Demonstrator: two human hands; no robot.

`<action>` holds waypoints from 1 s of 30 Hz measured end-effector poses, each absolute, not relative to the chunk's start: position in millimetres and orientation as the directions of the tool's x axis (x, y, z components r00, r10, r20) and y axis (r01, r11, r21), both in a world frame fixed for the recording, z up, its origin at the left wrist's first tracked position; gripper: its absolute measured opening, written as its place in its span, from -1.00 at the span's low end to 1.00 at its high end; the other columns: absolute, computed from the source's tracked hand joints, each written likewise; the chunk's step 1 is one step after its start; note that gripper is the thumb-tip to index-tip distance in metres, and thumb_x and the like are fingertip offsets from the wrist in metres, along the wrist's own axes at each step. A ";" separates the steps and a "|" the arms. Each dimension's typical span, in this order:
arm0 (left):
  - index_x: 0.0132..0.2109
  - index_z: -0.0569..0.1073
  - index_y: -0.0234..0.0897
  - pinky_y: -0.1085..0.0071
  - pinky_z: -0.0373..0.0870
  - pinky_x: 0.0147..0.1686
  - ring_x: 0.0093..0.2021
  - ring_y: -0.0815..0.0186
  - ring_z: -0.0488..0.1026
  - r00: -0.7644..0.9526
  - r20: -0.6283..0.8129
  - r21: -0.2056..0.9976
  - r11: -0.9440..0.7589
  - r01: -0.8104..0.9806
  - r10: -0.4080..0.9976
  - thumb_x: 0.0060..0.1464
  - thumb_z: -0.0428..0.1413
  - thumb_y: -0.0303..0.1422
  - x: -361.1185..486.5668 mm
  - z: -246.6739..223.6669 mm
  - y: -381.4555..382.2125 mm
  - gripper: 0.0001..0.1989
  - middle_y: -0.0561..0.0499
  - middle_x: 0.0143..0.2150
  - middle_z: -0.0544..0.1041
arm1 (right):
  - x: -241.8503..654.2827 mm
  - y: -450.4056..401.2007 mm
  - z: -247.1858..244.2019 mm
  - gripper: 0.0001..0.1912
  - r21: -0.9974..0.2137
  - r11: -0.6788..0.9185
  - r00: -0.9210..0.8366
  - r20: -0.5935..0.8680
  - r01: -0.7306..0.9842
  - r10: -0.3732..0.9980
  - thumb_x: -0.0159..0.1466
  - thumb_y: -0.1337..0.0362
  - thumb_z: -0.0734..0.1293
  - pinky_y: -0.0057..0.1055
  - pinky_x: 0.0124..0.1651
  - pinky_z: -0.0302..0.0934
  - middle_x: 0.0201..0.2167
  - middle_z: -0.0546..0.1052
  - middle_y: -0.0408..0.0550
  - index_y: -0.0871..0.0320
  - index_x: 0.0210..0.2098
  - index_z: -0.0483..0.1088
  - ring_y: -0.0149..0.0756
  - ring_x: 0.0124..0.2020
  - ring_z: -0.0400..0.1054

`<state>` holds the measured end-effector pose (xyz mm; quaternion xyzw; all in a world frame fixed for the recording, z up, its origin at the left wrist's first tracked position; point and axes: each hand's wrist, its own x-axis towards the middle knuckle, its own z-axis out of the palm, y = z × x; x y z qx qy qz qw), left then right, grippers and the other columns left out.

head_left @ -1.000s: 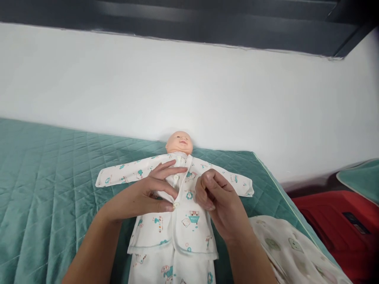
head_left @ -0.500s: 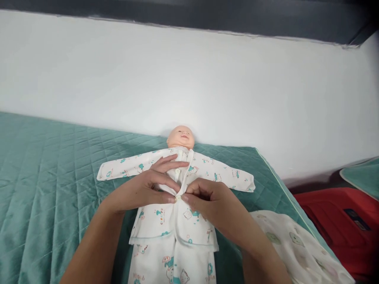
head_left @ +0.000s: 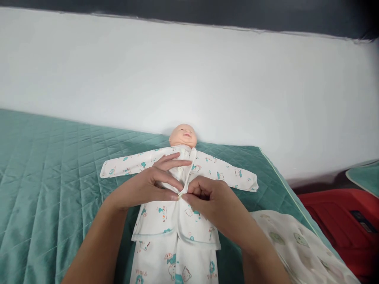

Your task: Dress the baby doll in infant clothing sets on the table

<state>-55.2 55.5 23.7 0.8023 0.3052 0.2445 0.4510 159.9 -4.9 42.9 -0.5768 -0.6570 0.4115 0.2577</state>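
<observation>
Bordering wall [head_left: 189, 79], quilt [head_left: 59, 165] beneath doll [head_left: 182, 135]

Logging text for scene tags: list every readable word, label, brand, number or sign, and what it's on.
"GIRAFE" or similar: small coloured lettering on the front of the white jacket; exact spelling uncertain.
Printed marks on the white trousers: too small to read.
Dark label on the red object: too blurred to read.
No number or brand is legible.
</observation>
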 end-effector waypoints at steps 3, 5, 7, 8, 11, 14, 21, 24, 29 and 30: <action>-0.21 0.65 0.04 -0.09 0.32 0.21 0.50 -0.02 -0.20 0.689 0.119 0.874 -0.405 0.269 0.715 0.08 0.25 -0.28 -55.0 24.1 54.8 -0.88 0.19 0.39 0.25 | 160.1 -4.3 42.2 -0.72 -0.842 0.007 -0.205 -0.123 0.540 0.971 0.23 0.24 0.32 -0.45 -0.54 -0.17 -0.61 0.15 -0.27 0.12 -0.53 0.16 -0.47 -0.55 -0.05; -0.21 0.65 0.03 -0.10 0.35 0.19 0.50 -0.05 -0.20 0.688 0.115 0.871 -0.405 0.277 0.717 0.08 0.24 -0.29 -55.2 24.7 54.5 -0.88 0.17 0.39 0.26 | 160.7 -4.1 41.4 -0.71 -0.852 0.010 -0.208 -0.116 0.523 0.971 0.23 0.24 0.32 -0.45 -0.54 -0.17 -0.61 0.15 -0.26 0.12 -0.54 0.15 -0.47 -0.55 -0.04; -0.20 0.65 0.02 -0.07 0.41 0.14 0.50 -0.05 -0.21 0.692 0.113 0.869 -0.409 0.280 0.713 0.07 0.24 -0.31 -55.4 25.4 54.6 -0.86 0.17 0.39 0.25 | 161.3 -4.1 40.8 -0.71 -0.860 0.010 -0.213 -0.115 0.509 0.970 0.24 0.22 0.32 -0.44 -0.54 -0.17 -0.60 0.15 -0.25 0.12 -0.55 0.16 -0.46 -0.54 -0.04; -0.21 0.64 0.02 -0.02 0.45 0.09 0.50 -0.05 -0.21 0.696 0.109 0.868 -0.409 0.282 0.710 0.07 0.24 -0.33 -55.5 25.8 54.8 -0.86 0.17 0.39 0.25 | 161.6 -4.1 40.7 -0.71 -0.863 0.009 -0.219 -0.118 0.506 0.969 0.24 0.22 0.31 -0.44 -0.53 -0.17 -0.60 0.15 -0.25 0.12 -0.55 0.18 -0.45 -0.53 -0.04; -0.23 0.62 0.00 0.15 0.56 -0.09 0.50 -0.04 -0.24 0.706 0.080 0.869 -0.397 0.296 0.703 0.06 0.23 -0.35 -55.3 26.9 55.4 -0.87 0.20 0.41 0.21 | 162.3 -4.3 41.1 -0.73 -0.861 0.008 -0.240 -0.132 0.508 0.962 0.27 0.20 0.29 -0.42 -0.52 -0.18 -0.58 0.16 -0.23 0.13 -0.53 0.29 -0.44 -0.52 -0.04; -0.26 0.60 -0.03 0.24 0.57 -0.17 0.50 -0.01 -0.27 0.712 0.079 0.866 -0.402 0.298 0.697 0.05 0.24 -0.33 -55.2 27.7 55.6 -0.92 0.21 0.42 0.20 | 163.0 -3.9 41.8 -0.75 -0.854 0.003 -0.254 -0.152 0.521 0.955 0.28 0.20 0.28 -0.41 -0.51 -0.16 -0.58 0.17 -0.22 0.12 -0.51 0.36 -0.43 -0.52 -0.03; -0.30 0.56 -0.09 0.04 0.34 0.21 0.50 0.00 -0.22 0.726 0.115 0.812 -0.485 0.325 0.678 0.06 0.23 -0.37 -56.4 27.1 56.3 -0.95 0.19 0.40 0.22 | 164.6 -3.6 43.5 -0.75 -0.851 0.007 -0.271 -0.160 0.526 0.949 0.28 0.21 0.27 -0.41 -0.49 -0.15 -0.56 0.19 -0.21 0.12 -0.51 0.38 -0.43 -0.50 -0.02; -0.32 0.55 -0.10 0.00 0.17 0.32 0.50 0.03 -0.18 0.717 0.132 0.802 -0.499 0.329 0.685 0.06 0.23 -0.36 -56.4 26.4 56.8 -0.98 0.19 0.39 0.25 | 163.8 -4.3 44.1 -0.76 -0.843 0.011 -0.292 -0.173 0.537 0.941 0.29 0.23 0.26 -0.41 -0.49 -0.16 -0.56 0.19 -0.22 0.11 -0.50 0.40 -0.43 -0.51 -0.03; -0.34 0.53 -0.13 0.00 0.04 0.38 0.49 0.03 -0.16 0.715 0.133 0.793 -0.506 0.339 0.687 0.07 0.23 -0.35 -55.1 26.8 57.0 -0.97 0.17 0.38 0.27 | 162.9 -4.8 44.1 -0.76 -0.826 0.022 -0.292 -0.174 0.563 0.941 0.29 0.25 0.24 -0.40 -0.50 -0.18 -0.57 0.17 -0.23 0.12 -0.51 0.38 -0.44 -0.51 -0.06; -0.34 0.53 -0.14 0.00 0.02 0.39 0.49 0.03 -0.15 0.716 0.132 0.789 -0.510 0.343 0.685 0.07 0.22 -0.35 -54.8 27.0 57.1 -0.97 0.16 0.38 0.27 | 163.1 -4.7 44.1 -0.76 -0.822 0.027 -0.295 -0.173 0.569 0.940 0.29 0.26 0.24 -0.40 -0.50 -0.18 -0.57 0.16 -0.24 0.12 -0.51 0.37 -0.44 -0.51 -0.06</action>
